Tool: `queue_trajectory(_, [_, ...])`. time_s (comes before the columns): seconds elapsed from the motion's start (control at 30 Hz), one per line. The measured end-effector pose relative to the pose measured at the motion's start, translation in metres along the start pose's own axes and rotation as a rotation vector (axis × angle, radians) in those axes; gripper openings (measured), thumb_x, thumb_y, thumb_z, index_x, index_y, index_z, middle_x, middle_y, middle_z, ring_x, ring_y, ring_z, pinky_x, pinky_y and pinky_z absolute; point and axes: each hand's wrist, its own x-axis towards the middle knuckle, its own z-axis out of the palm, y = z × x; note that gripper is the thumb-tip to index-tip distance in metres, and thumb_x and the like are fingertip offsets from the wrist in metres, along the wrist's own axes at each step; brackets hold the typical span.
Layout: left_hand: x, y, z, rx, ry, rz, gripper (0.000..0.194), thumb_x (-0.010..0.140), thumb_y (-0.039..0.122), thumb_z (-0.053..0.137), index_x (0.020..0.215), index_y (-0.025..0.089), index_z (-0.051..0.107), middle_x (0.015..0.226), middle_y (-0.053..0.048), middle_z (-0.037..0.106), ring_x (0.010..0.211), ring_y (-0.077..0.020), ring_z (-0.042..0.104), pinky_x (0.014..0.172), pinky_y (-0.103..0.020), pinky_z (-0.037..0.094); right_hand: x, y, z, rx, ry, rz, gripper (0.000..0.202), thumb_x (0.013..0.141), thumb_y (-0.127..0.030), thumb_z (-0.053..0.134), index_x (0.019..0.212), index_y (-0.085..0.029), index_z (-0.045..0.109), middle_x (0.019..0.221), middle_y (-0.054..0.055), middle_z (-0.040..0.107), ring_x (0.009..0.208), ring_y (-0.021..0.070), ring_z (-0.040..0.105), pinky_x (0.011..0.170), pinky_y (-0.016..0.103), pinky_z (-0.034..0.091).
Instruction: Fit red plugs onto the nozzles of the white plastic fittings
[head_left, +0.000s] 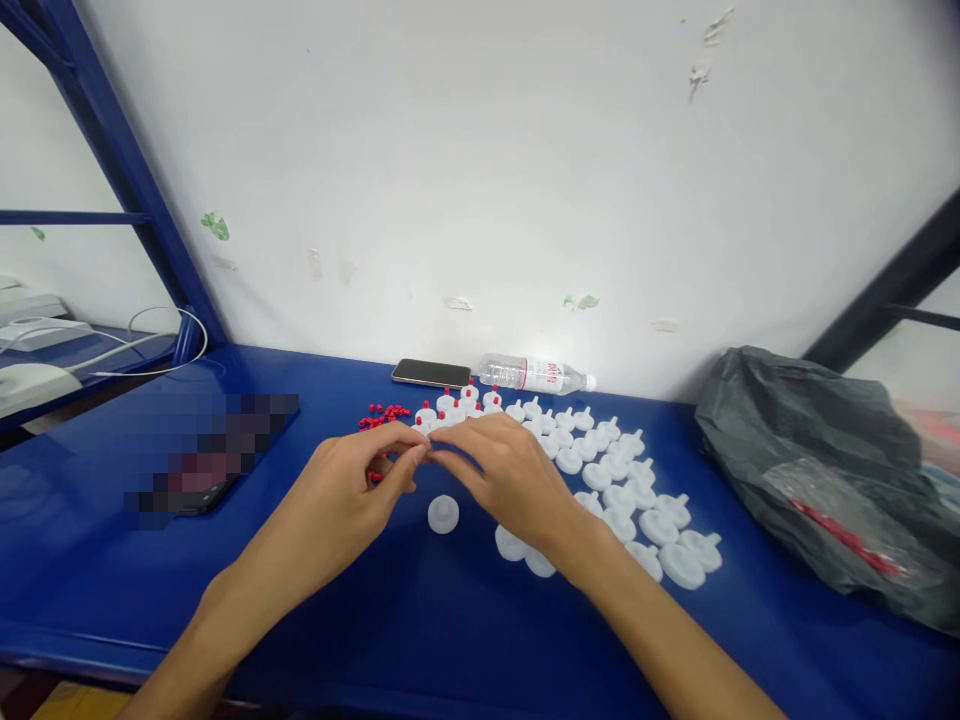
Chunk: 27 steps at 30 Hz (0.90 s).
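Note:
My left hand [367, 475] and my right hand [499, 465] meet at their fingertips above the blue table [360, 620]. Both are pinched together; whatever lies between the fingertips is too small or hidden to name. Just below them, a single white round piece with a short stem [443, 514] rests on the table. Small red caps [386, 412] lie in a loose pile beyond my left hand, partly hidden by it. Behind the hands stand several white pieces with red tips [469, 394]. Several plain white pieces [619, 497] spread out around my right hand.
A black phone [431, 373] and a clear plastic bottle [534, 375] lie along the wall. At the right is a dark plastic bag [810, 470] with a clear packet of red parts [847, 535]. A dark, partly pixelated device [217, 460] is on the left.

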Motion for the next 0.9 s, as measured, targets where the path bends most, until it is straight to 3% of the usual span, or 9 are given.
queue_trajectory(0.13, [0.001, 0.000, 0.001, 0.088, 0.038, 0.051, 0.030, 0.104, 0.046, 0.052, 0.108, 0.024, 0.072, 0.082, 0.003, 0.078, 0.062, -0.0138, 0.067, 0.059, -0.025, 0.047, 0.004, 0.003, -0.017, -0.050, 0.047, 0.105, 0.016, 0.105, -0.022, 0.060, 0.106, -0.018, 0.076, 0.093, 0.004, 0.081, 0.087, 0.0213, 0.073, 0.093, 0.038, 0.044])
queue_trajectory(0.23, [-0.001, 0.005, 0.003, 0.149, 0.035, 0.142, 0.026, 0.104, 0.040, 0.052, 0.103, 0.025, 0.073, 0.080, 0.005, 0.076, 0.059, -0.0119, 0.062, 0.057, -0.024, 0.043, 0.009, 0.003, -0.037, -0.054, 0.026, 0.197, 0.022, 0.107, -0.026, 0.056, 0.103, -0.020, 0.077, 0.080, 0.001, 0.077, 0.073, 0.0178, 0.068, 0.081, 0.034, 0.045])
queue_trajectory(0.33, [-0.004, 0.011, 0.005, 0.180, 0.007, 0.198, 0.025, 0.105, 0.035, 0.052, 0.100, 0.025, 0.073, 0.071, 0.007, 0.071, 0.054, -0.0102, 0.056, 0.054, -0.024, 0.038, 0.012, 0.003, -0.061, 0.109, -0.297, 0.361, 0.023, 0.101, -0.043, 0.065, 0.094, -0.026, 0.080, 0.069, -0.004, 0.074, 0.060, 0.0131, 0.063, 0.061, 0.028, 0.042])
queue_trajectory(0.43, [-0.004, 0.012, 0.007, 0.183, 0.013, 0.218, 0.025, 0.105, 0.034, 0.051, 0.100, 0.025, 0.074, 0.068, 0.007, 0.068, 0.052, -0.0102, 0.053, 0.051, -0.025, 0.034, 0.012, 0.006, -0.078, 0.256, -0.673, 0.525, 0.027, 0.084, -0.052, 0.081, 0.079, -0.025, 0.081, 0.064, -0.004, 0.073, 0.055, 0.0130, 0.061, 0.051, 0.027, 0.039])
queue_trajectory(0.53, [-0.003, 0.010, 0.007, 0.185, 0.017, 0.216, 0.025, 0.105, 0.036, 0.051, 0.102, 0.026, 0.074, 0.068, 0.007, 0.068, 0.051, -0.0107, 0.052, 0.052, -0.025, 0.035, 0.008, 0.011, -0.081, 0.283, -0.791, 0.569, 0.024, 0.078, -0.047, 0.086, 0.075, -0.023, 0.082, 0.064, -0.003, 0.074, 0.055, 0.0136, 0.062, 0.049, 0.026, 0.040])
queue_trajectory(0.6, [-0.003, 0.010, 0.008, 0.191, 0.004, 0.212, 0.027, 0.106, 0.037, 0.050, 0.102, 0.026, 0.074, 0.068, 0.006, 0.068, 0.051, -0.0112, 0.051, 0.052, -0.025, 0.036, 0.007, 0.011, -0.079, 0.290, -0.717, 0.517, 0.017, 0.082, -0.040, 0.084, 0.076, -0.024, 0.081, 0.065, -0.003, 0.075, 0.056, 0.0132, 0.063, 0.052, 0.025, 0.042])
queue_trajectory(0.7, [-0.006, 0.013, 0.010, 0.170, -0.061, 0.200, 0.025, 0.103, 0.043, 0.054, 0.108, 0.028, 0.073, 0.078, 0.004, 0.073, 0.058, -0.0133, 0.059, 0.055, -0.025, 0.042, 0.009, 0.005, -0.073, 0.363, -0.488, 0.425, 0.011, 0.089, -0.032, 0.080, 0.081, -0.025, 0.081, 0.069, -0.005, 0.075, 0.060, 0.0121, 0.064, 0.057, 0.024, 0.045])
queue_trajectory(0.8, [-0.008, 0.016, 0.011, 0.141, -0.144, 0.180, 0.023, 0.099, 0.047, 0.060, 0.107, 0.028, 0.072, 0.084, 0.002, 0.075, 0.061, -0.0149, 0.063, 0.053, -0.024, 0.043, 0.013, -0.006, -0.064, 0.484, -0.260, 0.406, 0.016, 0.092, -0.037, 0.079, 0.082, -0.025, 0.079, 0.071, -0.005, 0.074, 0.059, 0.0112, 0.061, 0.055, 0.024, 0.045])
queue_trajectory(0.9, [-0.006, 0.015, 0.011, 0.116, -0.130, 0.146, 0.021, 0.097, 0.047, 0.064, 0.099, 0.028, 0.073, 0.076, 0.003, 0.074, 0.056, -0.0143, 0.060, 0.050, -0.024, 0.042, 0.014, -0.017, -0.054, 0.582, -0.153, 0.399, 0.022, 0.093, -0.043, 0.077, 0.082, -0.024, 0.080, 0.073, -0.003, 0.075, 0.063, 0.0117, 0.063, 0.056, 0.024, 0.046])
